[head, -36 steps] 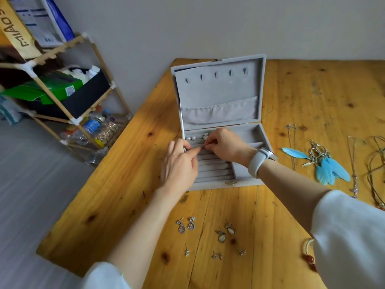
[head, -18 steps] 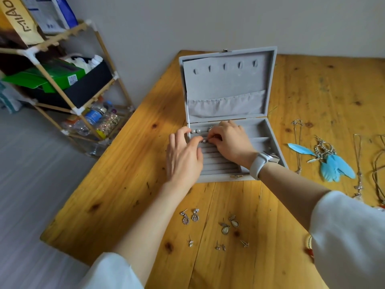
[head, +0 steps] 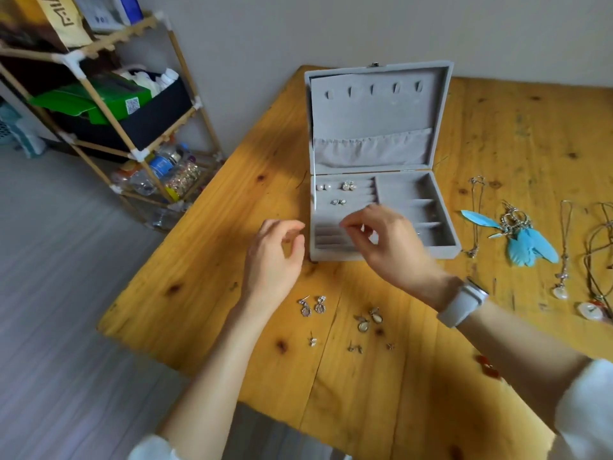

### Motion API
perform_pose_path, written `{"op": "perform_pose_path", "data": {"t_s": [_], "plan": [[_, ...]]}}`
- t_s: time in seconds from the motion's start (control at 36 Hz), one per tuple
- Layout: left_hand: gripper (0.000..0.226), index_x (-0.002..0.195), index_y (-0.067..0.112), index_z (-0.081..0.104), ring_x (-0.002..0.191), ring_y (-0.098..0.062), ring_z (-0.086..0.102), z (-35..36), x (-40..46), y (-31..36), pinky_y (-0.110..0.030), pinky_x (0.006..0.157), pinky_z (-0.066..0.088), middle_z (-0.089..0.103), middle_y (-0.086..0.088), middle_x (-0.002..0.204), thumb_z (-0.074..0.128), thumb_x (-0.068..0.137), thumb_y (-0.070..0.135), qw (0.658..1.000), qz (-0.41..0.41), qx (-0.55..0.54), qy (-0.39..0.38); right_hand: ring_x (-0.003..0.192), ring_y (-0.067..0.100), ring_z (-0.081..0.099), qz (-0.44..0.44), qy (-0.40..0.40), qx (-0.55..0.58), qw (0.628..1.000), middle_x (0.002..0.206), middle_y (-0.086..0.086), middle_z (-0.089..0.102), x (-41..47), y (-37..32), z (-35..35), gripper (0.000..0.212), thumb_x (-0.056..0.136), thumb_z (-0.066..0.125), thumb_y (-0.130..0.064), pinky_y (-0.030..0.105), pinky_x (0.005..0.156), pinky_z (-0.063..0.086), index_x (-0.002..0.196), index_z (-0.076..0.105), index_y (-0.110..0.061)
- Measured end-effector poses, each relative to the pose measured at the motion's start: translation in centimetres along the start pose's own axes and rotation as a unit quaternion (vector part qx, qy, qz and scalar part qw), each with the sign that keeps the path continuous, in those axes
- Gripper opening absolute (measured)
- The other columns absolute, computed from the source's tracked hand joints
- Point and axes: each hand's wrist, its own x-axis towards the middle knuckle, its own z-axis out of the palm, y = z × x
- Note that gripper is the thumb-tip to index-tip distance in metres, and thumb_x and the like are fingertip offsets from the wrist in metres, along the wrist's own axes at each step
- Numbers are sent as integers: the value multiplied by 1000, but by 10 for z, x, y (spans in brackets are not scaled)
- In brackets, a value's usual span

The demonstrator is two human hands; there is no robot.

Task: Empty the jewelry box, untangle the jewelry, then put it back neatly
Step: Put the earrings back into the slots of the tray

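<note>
A grey velvet jewelry box (head: 446,250) stands open on the wooden table (head: 212,260), lid upright. Three pairs of stud earrings (head: 337,201) sit in its ring-roll slots at the upper left. My left hand (head: 275,260) hovers left of the box with loosely curled fingers and holds nothing. My right hand (head: 388,240), with a white watch on the wrist, hangs over the box's front rolls, fingers relaxed and empty. Several loose earrings (head: 345,322) lie on the table in front of the box.
Blue feather earrings (head: 527,240) and several necklaces (head: 564,250) lie to the right of the box. A red-beaded piece (head: 487,368) sits near my right forearm. A bamboo shelf (head: 109,104) with boxes and bottles stands left of the table, beyond its edge.
Both hands have lifted off the ring rolls and drawn back toward me. A third pair of studs now sits in the second row.
</note>
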Motion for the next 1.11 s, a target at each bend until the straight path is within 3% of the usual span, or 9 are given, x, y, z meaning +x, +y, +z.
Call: {"op": "perform_pose_path", "data": {"t_s": [0.08, 0.22, 0.36, 0.5, 0.67, 0.75, 0.83, 0.92, 1.11], "plan": [[18, 93, 21, 65, 83, 0, 53, -15, -30, -12, -5, 75, 36, 54, 12, 91, 59, 84, 7, 997, -27, -36, -59, 82, 22, 57, -61, -108, -5, 992, 86, 7, 65, -26, -17, 4, 15, 86, 59, -10, 31, 76, 46, 97, 69, -11], [21, 101, 25, 66, 101, -3, 46, -22, -63, -26, -16, 89, 32, 51, 20, 100, 62, 84, 14, 991, -37, -31, -123, 105, 20, 46, -48, -210, -53, 975, 107, 1, 57, -41, -20, 22, 28, 90, 53, -20, 34, 90, 41, 118, 59, -23], [26, 106, 35, 67, 99, -4, 38, -18, -68, -24, -24, 84, 19, 49, 21, 107, 65, 82, 26, 989, 25, 93, -109, 103, 23, 46, -35, -206, -97, 973, 103, 4, 56, -45, -18, 29, 16, 90, 52, -18, 34, 84, 43, 102, 62, -16], [15, 94, 35, 70, 95, -2, 36, -14, -67, -25, -24, 78, 16, 53, 15, 108, 67, 80, 30, 988, 52, 102, -104, 98, 22, 49, -17, -191, -88, 977, 101, 6, 59, -48, -16, 25, 14, 90, 50, -15, 25, 80, 38, 99, 61, -11], [12, 90, 23, 71, 92, -15, 50, -13, -68, -25, -37, 79, 34, 59, 4, 100, 71, 78, 22, 985, 104, 94, -98, 81, 17, 59, 37, -161, 15, 986, 90, 4, 67, -50, -21, 14, 9, 86, 55, -7, 16, 67, 39, 93, 61, -8], [10, 89, 16, 71, 90, -18, 54, -13, -68, -23, -36, 78, 39, 60, 1, 95, 70, 80, 17, 982, 134, 103, -87, 68, 0, 56, 77, -141, 77, 984, 79, -3, 64, -49, -22, 8, 10, 82, 56, -4, 10, 61, 41, 82, 58, -14], [5, 87, 8, 67, 91, -13, 54, -14, -67, -19, -22, 82, 41, 59, 0, 93, 63, 84, 9, 987, 129, 47, -87, 60, -3, 53, 119, -116, 120, 979, 70, -11, 59, -49, -23, -2, 26, 82, 55, -5, 8, 55, 39, 71, 50, -28], [7, 88, 7, 63, 87, -6, 58, -19, -67, -13, -9, 78, 42, 63, 6, 88, 56, 88, 4, 993, 56, -66, -76, 55, 0, 50, 140, -109, 138, 975, 67, -8, 57, -47, -23, -14, 23, 83, 54, -5, 10, 53, 40, 75, 54, -26], [15, 81, 13, 62, 77, -4, 66, -27, -71, 6, -12, 71, 49, 70, 4, 79, 55, 87, 1, 967, -52, -238, -70, 66, 6, 63, 160, -184, 244, 938, 79, -1, 68, -50, -29, -41, 12, 90, 53, -7, 16, 55, 46, 82, 59, -14]]}}
